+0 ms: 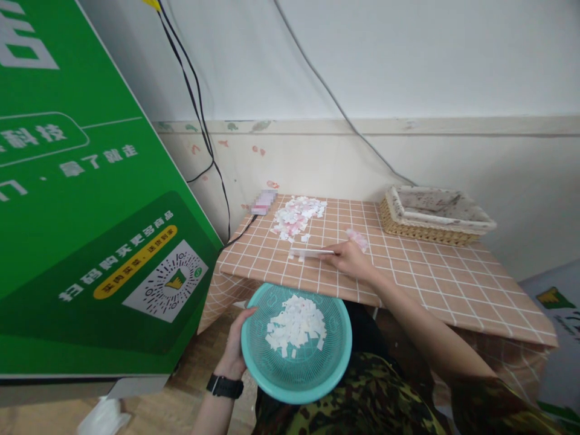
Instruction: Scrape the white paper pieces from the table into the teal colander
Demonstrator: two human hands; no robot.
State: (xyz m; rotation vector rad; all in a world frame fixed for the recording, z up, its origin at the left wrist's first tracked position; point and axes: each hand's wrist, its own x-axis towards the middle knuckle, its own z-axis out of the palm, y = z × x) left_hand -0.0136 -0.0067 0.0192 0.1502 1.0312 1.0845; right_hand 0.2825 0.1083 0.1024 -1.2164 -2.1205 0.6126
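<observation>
My left hand point(238, 344) grips the left rim of a round turquoise plastic colander point(296, 396), held in front of my body just below the table edge. White paper scraps point(296, 323) lie heaped inside it. Over the table, my right hand point(351, 258) is closed on a thin, flat white card point(312, 253), seen nearly edge-on. A few scraps lie under and beside the card. Behind it spreads a pile of white and pinkish paper scraps point(299, 214). A small pink-and-white clump point(357, 237) sits just beyond my right hand.
A cloth-lined wicker basket point(435, 232) stands at the back right of the table with a brown checked tablecloth point(435, 278). At the back left corner lies a blurred-out flat object point(263, 202). A large green cabinet point(90, 241) borders the left, with black cables point(199, 109) hanging behind.
</observation>
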